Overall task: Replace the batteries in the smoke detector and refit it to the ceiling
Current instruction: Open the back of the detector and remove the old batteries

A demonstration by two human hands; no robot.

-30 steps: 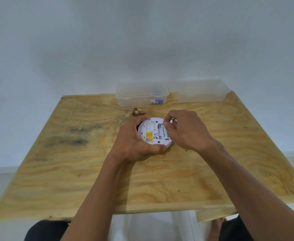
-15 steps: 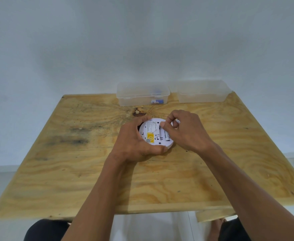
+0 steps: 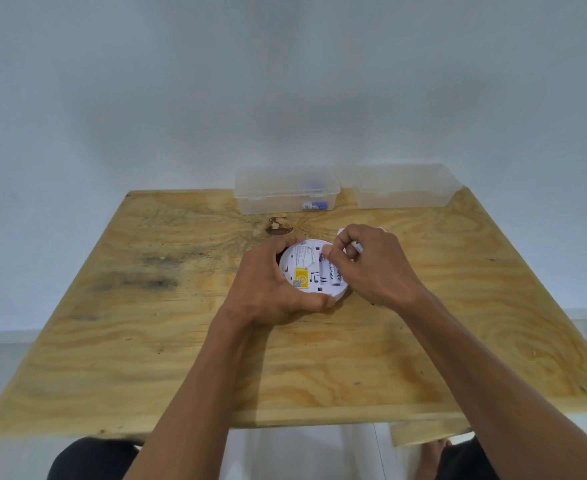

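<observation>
Near the bench's far edge, the left hand [image 3: 268, 289] grips the detector [image 3: 314, 271], back up. The right hand [image 3: 371, 265] fingers [image 3: 328, 251] pinch a battery [image 3: 335, 274] in its bay; swapping seems underway, refitting remains.

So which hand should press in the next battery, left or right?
Right. The right hand already pinches a loose battery above the open compartment, beside the seated battery. The left hand is busy gripping the smoke detector steady.

Two clear plastic boxes [image 3: 287, 190] [image 3: 406, 187] sit side by side at the plywood table's [image 3: 146, 341] far edge.
</observation>
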